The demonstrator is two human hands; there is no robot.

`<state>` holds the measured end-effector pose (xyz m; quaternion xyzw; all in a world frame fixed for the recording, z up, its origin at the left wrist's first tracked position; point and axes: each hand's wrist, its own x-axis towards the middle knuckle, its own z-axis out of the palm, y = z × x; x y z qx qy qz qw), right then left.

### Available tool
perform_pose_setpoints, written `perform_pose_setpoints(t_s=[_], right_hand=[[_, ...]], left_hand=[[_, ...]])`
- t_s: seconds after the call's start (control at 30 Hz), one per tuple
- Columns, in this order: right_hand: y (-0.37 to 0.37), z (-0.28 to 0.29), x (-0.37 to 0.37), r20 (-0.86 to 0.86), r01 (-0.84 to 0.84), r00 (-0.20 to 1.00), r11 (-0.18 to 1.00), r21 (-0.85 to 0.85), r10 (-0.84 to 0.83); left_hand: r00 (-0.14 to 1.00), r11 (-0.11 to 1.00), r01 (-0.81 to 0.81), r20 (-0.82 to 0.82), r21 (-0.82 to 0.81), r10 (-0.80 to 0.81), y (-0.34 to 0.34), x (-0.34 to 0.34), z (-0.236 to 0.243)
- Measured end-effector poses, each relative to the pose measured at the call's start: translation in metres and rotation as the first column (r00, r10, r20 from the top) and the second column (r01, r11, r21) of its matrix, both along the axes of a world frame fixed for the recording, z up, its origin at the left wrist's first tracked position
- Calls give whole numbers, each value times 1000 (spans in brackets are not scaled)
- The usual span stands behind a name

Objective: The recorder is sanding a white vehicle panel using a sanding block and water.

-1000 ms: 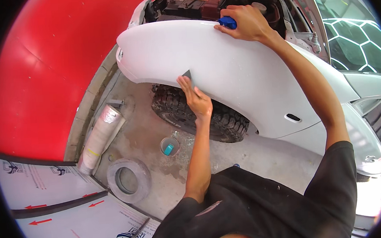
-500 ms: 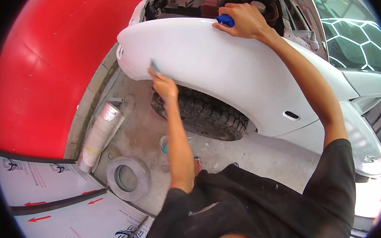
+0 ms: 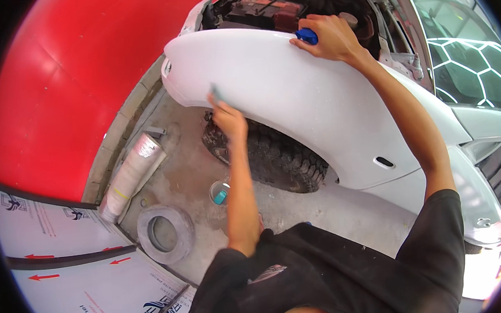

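Note:
A white car fender (image 3: 268, 69) curves over a dark, knobbly tire (image 3: 279, 160). My left hand (image 3: 229, 120) is closed on a small grey-green flat pad (image 3: 217, 93), blurred by motion, at the fender's face above the front of the wheel arch. My right hand (image 3: 333, 36) grips a blue object (image 3: 307, 36) at the fender's top edge, beside the engine bay (image 3: 264, 9). Its exact kind is hidden by the fingers.
A wrapped roll (image 3: 131, 178) leans at the left near a low block curb (image 3: 119, 127) and a red panel (image 3: 69, 93). A grey ring (image 3: 146, 234) lies on the floor. A small bucket (image 3: 211, 189) holding something teal stands by my left forearm.
My left hand and the pad have shifted slightly right and down in the picture. The fender and my right hand with the blue object shift similarly as the view moves.

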<state>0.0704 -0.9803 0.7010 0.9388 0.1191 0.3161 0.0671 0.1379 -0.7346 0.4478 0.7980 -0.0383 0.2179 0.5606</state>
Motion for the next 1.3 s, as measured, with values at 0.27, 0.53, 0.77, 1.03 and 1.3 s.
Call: perform_pose_setpoints(t_s=[0.27,0.53,0.77,1.03,1.3], right_hand=[[26,8,-4,-33,-56,998,998,42,57],[9,6,-8,-55,-10,998,999,31,11],[19,2,-5,-31,-16,999,1000,-2,16],[8,0,-2,-1,-3,1000,1000,-21,3],[-1,-4,-2,-2,-18,1000,1000,-7,18]], left_hand=[[945,998,26,-325,-57,-43,49,42,8],[910,990,106,393,88,-132,-51,-101,-17],[995,981,44,-77,-190,-59,4,-22,19],[968,978,86,250,-190,-36,-25,-42,10],[923,984,174,356,-47,-146,-86,-142,-34]])
